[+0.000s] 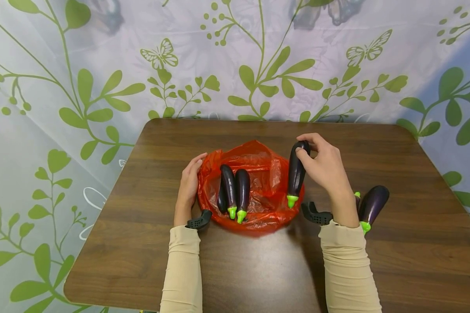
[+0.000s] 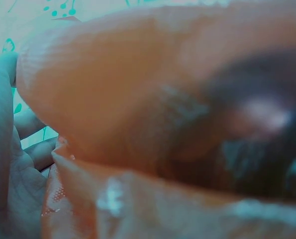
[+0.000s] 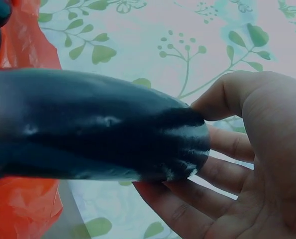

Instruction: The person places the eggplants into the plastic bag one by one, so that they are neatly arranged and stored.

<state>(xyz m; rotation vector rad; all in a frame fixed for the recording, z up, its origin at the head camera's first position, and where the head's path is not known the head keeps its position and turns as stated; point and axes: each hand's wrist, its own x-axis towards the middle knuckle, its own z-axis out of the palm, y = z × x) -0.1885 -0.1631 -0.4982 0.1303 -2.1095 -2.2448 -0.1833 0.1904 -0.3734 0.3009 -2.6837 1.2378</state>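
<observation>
In the head view, my left hand holds the left side of a red plastic bag, its fingertips partly hidden by the plastic. The bag's mouth is spread wide. Inside lie two dark purple eggplants with bright green stems, and part of another eggplant shows beside them. My right hand grips a further eggplant by its rounded end, thumb on one side and fingers on the other. Its green stem points down over the bag's right rim. Close up, the right wrist view shows this eggplant in my fingers.
Right of my right wrist, an eggplant lies on the brown wooden table, with another partly hidden by the wrist. Black wrist mounts sit at both wrists. Behind the table hangs a leaf-patterned cloth.
</observation>
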